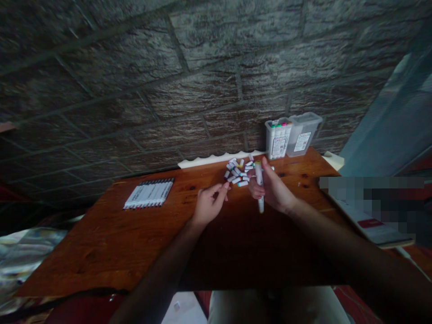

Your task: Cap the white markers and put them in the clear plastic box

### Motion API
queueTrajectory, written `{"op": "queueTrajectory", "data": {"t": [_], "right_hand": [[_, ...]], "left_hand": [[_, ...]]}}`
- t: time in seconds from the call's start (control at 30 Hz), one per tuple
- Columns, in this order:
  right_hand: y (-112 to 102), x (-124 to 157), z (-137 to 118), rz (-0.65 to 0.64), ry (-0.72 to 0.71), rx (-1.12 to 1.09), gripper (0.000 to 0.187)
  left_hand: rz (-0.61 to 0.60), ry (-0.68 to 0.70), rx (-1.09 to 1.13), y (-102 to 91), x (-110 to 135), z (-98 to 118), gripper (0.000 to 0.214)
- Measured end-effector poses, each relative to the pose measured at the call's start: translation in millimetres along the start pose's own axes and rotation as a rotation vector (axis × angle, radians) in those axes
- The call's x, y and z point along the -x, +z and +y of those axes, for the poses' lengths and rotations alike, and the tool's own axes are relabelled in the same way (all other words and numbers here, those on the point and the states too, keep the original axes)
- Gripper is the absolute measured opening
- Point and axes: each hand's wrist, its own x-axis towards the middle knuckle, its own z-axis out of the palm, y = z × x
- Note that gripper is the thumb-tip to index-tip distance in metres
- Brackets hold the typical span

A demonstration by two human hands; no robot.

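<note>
My right hand (272,189) is closed around a white marker (259,182) held upright above the wooden table (111,238). My left hand (209,202) hovers just left of it, thumb and fingers pinched together; I cannot make out whether anything is in them. Just beyond both hands lies a scatter of several small marker caps (238,172). A flat row of several capped white markers (149,194) lies on the table's left side.
Two clear plastic boxes stand at the table's back edge: one (278,138) holds upright markers, the other (303,134) looks empty. Papers (374,227) lie at the right edge. A dark stone-pattern wall rises behind the table.
</note>
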Motion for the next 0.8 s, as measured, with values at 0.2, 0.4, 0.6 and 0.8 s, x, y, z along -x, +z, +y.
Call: {"op": "queueTrajectory", "data": {"t": [0.2,0.4,0.6,0.8], "right_hand": [[-4.0,0.0,-6.4,0.008,0.050,-0.125,0.062],[-6.1,0.4,-5.7,0.048,0.038,-0.164,0.052],[-4.8,0.7,-5.3,0.002,0.043,-0.159,0.055],[-1.3,0.6,-4.3,-0.017,0.037,-0.145,0.062]], "left_hand": [[0.005,0.001,0.007,-1.3,-0.1,1.2,0.040],[-0.006,0.010,-0.001,-0.1,0.4,0.9,0.038],[-0.003,0.005,-0.008,0.5,0.6,1.1,0.037],[0.001,-0.005,-0.013,-0.6,0.2,3.1,0.037]]}}
